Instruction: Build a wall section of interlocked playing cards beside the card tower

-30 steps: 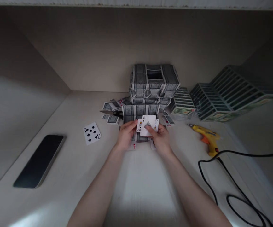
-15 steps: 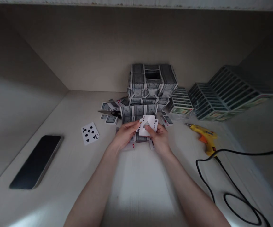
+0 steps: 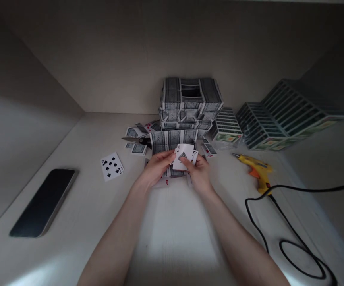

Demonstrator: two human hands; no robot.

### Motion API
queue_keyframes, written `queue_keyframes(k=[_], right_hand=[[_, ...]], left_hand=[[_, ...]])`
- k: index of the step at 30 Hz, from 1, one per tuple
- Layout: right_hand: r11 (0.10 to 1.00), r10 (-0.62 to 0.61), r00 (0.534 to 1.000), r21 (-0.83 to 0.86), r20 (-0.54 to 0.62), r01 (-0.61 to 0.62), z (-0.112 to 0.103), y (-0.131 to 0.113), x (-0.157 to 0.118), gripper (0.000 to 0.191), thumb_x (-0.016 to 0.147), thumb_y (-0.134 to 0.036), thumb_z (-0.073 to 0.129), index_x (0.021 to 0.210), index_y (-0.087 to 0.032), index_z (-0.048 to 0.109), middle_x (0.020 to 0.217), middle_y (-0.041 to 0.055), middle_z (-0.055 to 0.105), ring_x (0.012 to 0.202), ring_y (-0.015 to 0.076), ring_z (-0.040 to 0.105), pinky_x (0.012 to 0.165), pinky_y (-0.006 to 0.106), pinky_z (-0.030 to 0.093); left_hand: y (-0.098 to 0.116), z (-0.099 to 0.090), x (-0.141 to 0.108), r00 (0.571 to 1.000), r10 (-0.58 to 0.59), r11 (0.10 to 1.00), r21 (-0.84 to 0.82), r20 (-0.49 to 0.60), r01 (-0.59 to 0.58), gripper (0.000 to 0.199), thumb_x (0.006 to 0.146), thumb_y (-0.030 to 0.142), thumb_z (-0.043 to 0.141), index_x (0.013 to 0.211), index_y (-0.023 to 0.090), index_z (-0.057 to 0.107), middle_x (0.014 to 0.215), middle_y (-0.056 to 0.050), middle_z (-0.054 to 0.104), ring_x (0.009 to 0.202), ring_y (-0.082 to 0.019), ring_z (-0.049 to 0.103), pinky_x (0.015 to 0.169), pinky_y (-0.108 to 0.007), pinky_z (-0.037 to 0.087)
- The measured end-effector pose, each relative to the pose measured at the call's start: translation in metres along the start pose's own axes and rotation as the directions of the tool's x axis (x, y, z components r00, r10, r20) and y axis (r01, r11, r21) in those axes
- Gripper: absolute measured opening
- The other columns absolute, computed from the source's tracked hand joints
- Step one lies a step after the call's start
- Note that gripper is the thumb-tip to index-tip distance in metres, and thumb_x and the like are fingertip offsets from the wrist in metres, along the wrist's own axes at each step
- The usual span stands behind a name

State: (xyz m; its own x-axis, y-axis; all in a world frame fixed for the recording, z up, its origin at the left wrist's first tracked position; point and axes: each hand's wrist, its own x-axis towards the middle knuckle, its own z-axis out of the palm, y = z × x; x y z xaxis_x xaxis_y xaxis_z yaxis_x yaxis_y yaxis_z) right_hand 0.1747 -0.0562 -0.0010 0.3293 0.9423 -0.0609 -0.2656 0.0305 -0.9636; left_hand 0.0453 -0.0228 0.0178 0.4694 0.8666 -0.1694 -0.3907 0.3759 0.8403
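Observation:
Several playing cards [image 3: 186, 153] are held face up between my two hands, an ace of spades on top and a queen's corner showing at its right. My left hand [image 3: 157, 167] pinches the cards at their left edge. On the right, my right hand [image 3: 200, 171] grips them with its thumb across the ace. Behind and beneath the hands is an open box shape made of cards [image 3: 172, 138], backs showing. A larger stacked structure of cards [image 3: 191, 103], with a rectangular opening in its top, stands just behind that.
Scissors [image 3: 134, 140] lie over loose cards at left, near a seven of spades [image 3: 112, 166]. A phone [image 3: 43, 202] rests at far left. To the right are a yellow glue gun [image 3: 257, 171] with a black cord [image 3: 257, 226] and stacked card packs [image 3: 279, 119].
The view has shifted slightly, so everything sits a little further left and higher. The left fingers have moved against the ace's left edge; both hands keep hold of the cards.

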Motion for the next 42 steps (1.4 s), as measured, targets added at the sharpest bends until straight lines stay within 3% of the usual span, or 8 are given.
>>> queue_keyframes(k=[5,8,12,23,30,42], right_hand=[[0.999,0.033,0.999,0.038,0.005,-0.033,0.0003,-0.0016,-0.0003,0.027,0.062,-0.032,0.072,0.084,-0.019,0.065,0.081,0.0017,0.07,0.067,0.0157,0.062,0.064,0.032,0.053],[0.997,0.044,0.999,0.062,0.0,-0.044,0.0,-0.002,0.0,0.028,0.061,-0.033,0.073,0.084,-0.019,0.064,0.081,0.0018,0.07,0.067,0.0157,0.062,0.062,0.032,0.054],[0.994,0.062,0.998,0.093,-0.017,-0.06,0.0,-0.0029,0.0005,0.031,0.059,-0.034,0.074,0.084,-0.018,0.064,0.08,0.0024,0.07,0.065,0.0154,0.062,0.058,0.03,0.054],[0.996,0.059,0.998,0.073,-0.022,-0.057,0.0006,-0.0018,0.0012,0.032,0.06,-0.034,0.073,0.087,-0.019,0.064,0.083,0.0027,0.07,0.067,0.0159,0.063,0.062,0.032,0.054],[0.999,0.025,0.999,0.048,-0.026,-0.024,0.0,-0.0005,0.0015,0.028,0.062,-0.031,0.072,0.086,-0.019,0.065,0.081,0.0014,0.069,0.065,0.0145,0.061,0.062,0.031,0.052],[0.999,-0.027,0.999,-0.034,-0.038,0.026,-0.0027,0.0013,0.0032,0.024,0.062,-0.031,0.071,0.082,-0.018,0.065,0.076,0.0,0.068,0.063,0.0127,0.058,0.06,0.027,0.048]], left_hand=[[-0.0008,0.0012,0.0014,0.995,0.004,0.995,-0.097,-0.101,-0.014,0.03,0.068,0.041,0.069,0.079,0.013,0.069,0.083,-0.009,0.069,0.082,-0.019,0.061,0.074,-0.031,0.047],[0.0005,0.0006,0.0008,0.99,-0.007,0.991,-0.131,-0.142,-0.012,0.026,0.066,0.037,0.071,0.075,0.013,0.068,0.08,-0.008,0.069,0.078,-0.018,0.062,0.071,-0.03,0.047],[0.0002,-0.0009,0.0,0.993,-0.008,0.994,-0.105,-0.122,-0.005,0.023,0.064,0.03,0.074,0.077,0.012,0.069,0.081,-0.008,0.069,0.077,-0.016,0.061,0.076,-0.031,0.046],[-0.0008,-0.0018,-0.0002,0.999,0.005,0.999,-0.032,-0.036,-0.006,0.027,0.067,0.032,0.072,0.085,0.012,0.068,0.088,-0.009,0.068,0.083,-0.017,0.061,0.08,-0.031,0.046],[-0.0009,-0.0001,0.0,1.0,-0.008,0.999,-0.034,-0.029,0.007,0.032,0.068,0.03,0.071,0.095,0.014,0.067,0.095,-0.009,0.067,0.085,-0.016,0.06,0.082,-0.03,0.045],[-0.0016,0.0024,0.0001,1.0,-0.019,1.0,0.015,-0.021,0.02,0.036,0.069,0.035,0.069,0.095,0.012,0.067,0.09,-0.009,0.068,0.084,-0.017,0.06,0.082,-0.032,0.044]])
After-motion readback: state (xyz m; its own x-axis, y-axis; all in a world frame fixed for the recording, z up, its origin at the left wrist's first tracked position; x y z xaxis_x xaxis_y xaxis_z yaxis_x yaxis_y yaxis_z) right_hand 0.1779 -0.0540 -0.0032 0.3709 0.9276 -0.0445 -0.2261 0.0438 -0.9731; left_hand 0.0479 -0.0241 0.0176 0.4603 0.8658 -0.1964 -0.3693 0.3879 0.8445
